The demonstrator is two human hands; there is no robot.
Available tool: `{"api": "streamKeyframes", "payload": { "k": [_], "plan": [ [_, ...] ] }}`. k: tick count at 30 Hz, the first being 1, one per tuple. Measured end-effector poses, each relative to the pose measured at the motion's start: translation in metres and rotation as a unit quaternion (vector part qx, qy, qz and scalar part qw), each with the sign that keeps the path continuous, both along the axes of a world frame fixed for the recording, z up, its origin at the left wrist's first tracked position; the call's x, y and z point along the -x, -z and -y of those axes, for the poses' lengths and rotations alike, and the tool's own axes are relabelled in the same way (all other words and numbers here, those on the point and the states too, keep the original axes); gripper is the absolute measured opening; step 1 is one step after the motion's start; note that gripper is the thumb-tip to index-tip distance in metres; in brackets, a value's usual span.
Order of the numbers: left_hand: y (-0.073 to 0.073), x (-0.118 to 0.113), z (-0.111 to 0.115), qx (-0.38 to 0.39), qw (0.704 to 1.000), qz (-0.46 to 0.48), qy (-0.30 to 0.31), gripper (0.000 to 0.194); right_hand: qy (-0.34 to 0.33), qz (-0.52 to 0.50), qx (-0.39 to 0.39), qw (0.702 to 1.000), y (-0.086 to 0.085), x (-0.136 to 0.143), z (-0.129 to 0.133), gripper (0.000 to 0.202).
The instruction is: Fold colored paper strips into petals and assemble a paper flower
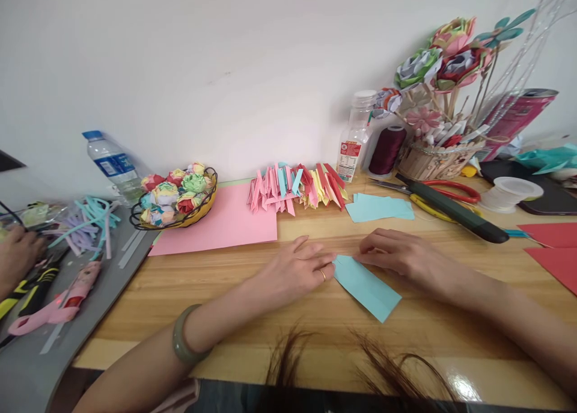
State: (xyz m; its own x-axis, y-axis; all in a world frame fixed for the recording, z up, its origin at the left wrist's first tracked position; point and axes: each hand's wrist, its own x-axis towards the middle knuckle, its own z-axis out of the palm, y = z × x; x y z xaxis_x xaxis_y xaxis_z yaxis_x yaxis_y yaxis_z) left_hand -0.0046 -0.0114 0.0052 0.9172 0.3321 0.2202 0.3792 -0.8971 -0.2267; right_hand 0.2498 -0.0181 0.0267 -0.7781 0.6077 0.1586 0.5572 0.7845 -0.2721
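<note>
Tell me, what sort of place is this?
Probably a paper-craft table, perhaps at home or in a small workshop: there are paper flowers in a basket, a row of folded paper pieces and a pink glue gun.

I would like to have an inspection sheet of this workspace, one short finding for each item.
Surface: wooden table, glare spot near its front edge.
Job's things: blue paper sheet at the hands; light-blue pieces farther back; folded paper strips near the wall.
Clutter: dark green tool lying across scissors; white spool beside them.
Hands: left hand at the sheet's left corner; right hand at its far edge; firmness of grip unclear.
Cables: nothing seen for certain.
Surroundings: white wall behind; another person's hand at far left, near a pink glue gun.
</note>
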Motion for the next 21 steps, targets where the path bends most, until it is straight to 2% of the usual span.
{"api": "streamKeyframes", "payload": {
  "k": [5,8,10,13,17,21],
  "plan": [
    [0.002,0.003,-0.004,0.040,0.999,-0.011,-0.010,0.030,0.042,-0.037,0.121,0.991,-0.017,-0.005,0.004,0.018],
    [0.003,0.004,-0.006,0.032,0.999,-0.012,-0.017,0.030,0.003,-0.057,0.195,0.979,-0.021,0.003,0.011,0.018],
    [0.003,0.004,-0.006,0.012,1.000,0.000,-0.026,0.030,-0.020,-0.058,0.207,0.976,-0.018,0.010,0.014,0.018],
    [-0.001,0.001,-0.003,-0.017,0.998,0.046,-0.040,0.029,-0.020,-0.080,0.163,0.983,-0.003,0.019,0.016,0.020],
    [-0.006,-0.006,0.008,-0.006,0.993,0.115,-0.006,0.022,0.053,-0.104,0.055,0.992,0.015,0.025,0.014,0.021],
    [-0.004,-0.012,0.020,0.010,0.995,0.097,0.028,0.018,0.075,-0.083,0.009,0.994,0.016,0.026,0.014,0.020]
  ]
}}
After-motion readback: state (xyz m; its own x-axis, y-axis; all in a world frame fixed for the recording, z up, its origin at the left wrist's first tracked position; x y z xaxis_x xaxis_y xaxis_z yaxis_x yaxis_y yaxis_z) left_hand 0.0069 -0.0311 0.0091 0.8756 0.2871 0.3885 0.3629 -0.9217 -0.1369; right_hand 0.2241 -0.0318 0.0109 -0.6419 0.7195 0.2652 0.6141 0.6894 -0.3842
